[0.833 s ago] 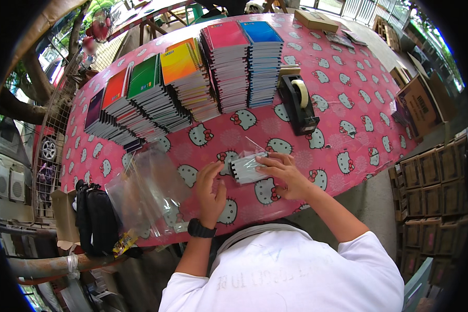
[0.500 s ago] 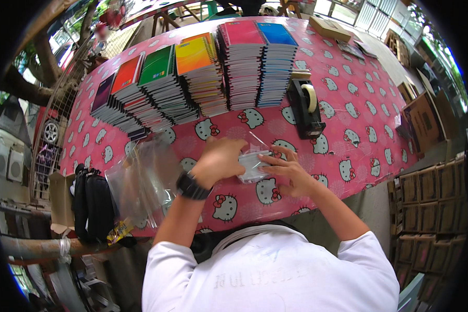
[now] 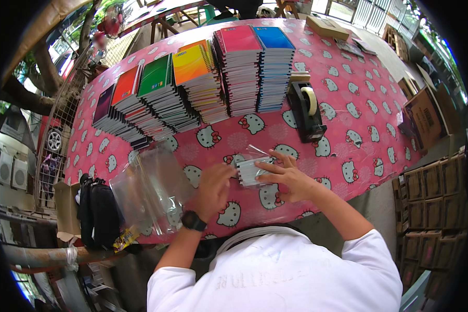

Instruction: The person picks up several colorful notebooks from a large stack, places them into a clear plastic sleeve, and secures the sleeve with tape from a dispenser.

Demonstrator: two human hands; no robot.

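A small white spiral notebook or stack of them, in a clear plastic bag (image 3: pixel 248 173), lies on the table in front of me. My right hand (image 3: pixel 290 178) rests over its right side, fingers spread and pressing on the plastic. The loose flap of the bag sticks up at the far edge. Beside the bag's left end, where the wire coils show, is my left hand (image 3: pixel 214 188), fingers loosely bent and a little apart, with nothing visible in them. A black watch (image 3: pixel 193 221) is on my left wrist.
Tall stacks of notebooks, such as the green stack (image 3: pixel 156 75) and blue stack (image 3: pixel 273 37), stand across the far side. A black tape dispenser (image 3: pixel 308 112) sits at their right. Clear plastic bags (image 3: pixel 151 187) and a black pouch (image 3: pixel 100 212) lie at left. Cartons (image 3: pixel 426 117) stand right.
My left hand has drawn back toward me and left, off the bagged notebook, uncovering its coiled end. My right hand stays on the bag. The view has shifted slightly.
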